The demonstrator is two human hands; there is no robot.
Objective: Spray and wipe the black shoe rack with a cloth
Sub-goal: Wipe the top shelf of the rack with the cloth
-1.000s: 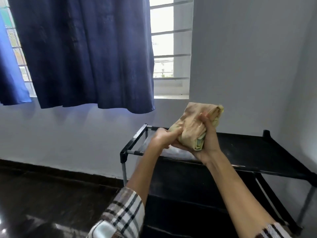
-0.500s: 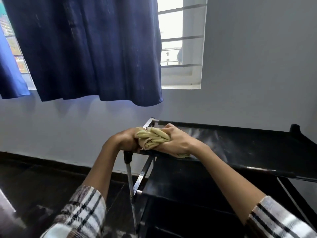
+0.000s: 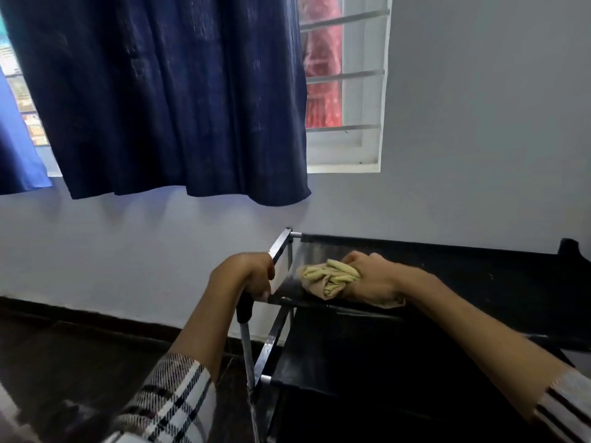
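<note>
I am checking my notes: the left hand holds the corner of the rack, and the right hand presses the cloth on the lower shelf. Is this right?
Not quite. In the head view the right hand presses the cloth on the top shelf, not the lower one. The rest stands: the left hand holds the corner of the rack.

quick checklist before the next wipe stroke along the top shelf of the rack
1. Cloth bunched in right hand: ok.
2. Cloth touching top shelf at its left end: ok.
3. Left hand gripping the rack's front left corner to steady it: ok.
4. Shelf surface to the right free of objects: ok.
5. Shelf wet from spray: cannot tell, only pale streaks near the cloth.
6. Spray bottle within reach: cannot tell, none in view.
</note>
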